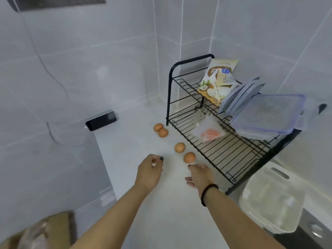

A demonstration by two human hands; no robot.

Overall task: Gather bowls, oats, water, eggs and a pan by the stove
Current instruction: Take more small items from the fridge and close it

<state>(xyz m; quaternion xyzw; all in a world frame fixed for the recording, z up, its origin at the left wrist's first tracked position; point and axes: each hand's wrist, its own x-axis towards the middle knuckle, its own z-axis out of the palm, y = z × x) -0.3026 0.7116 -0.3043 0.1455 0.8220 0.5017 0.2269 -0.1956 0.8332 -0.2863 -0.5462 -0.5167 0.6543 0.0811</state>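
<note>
4 brown eggs lie on the white countertop (pixel 136 194) beside the black wire dish rack (pixel 224 150): 2 eggs touching each other (pixel 161 130) near the rack's back left leg, a third egg (pixel 179 147) nearer the person, and a fourth egg (pixel 189 157) just in front of the right hand.

The right hand (pixel 199 174), with a dark beaded bracelet at the wrist, reaches toward that fourth egg with relaxed fingers, holding nothing. The left hand (pixel 150 172) hovers over the counter with loosely curled fingers, also holding nothing.

On the rack's lower shelf lies a clear plastic bag with something orange inside (pixel 209 133); the upper shelf holds a coconut-printed food packet (pixel 216 80) and translucent blue-rimmed plastic containers (pixel 267 115). A black phone (pixel 101 120) leans against the tiled wall, its cable running upward. A clear plastic tub (pixel 273 200) sits at the right.
</note>
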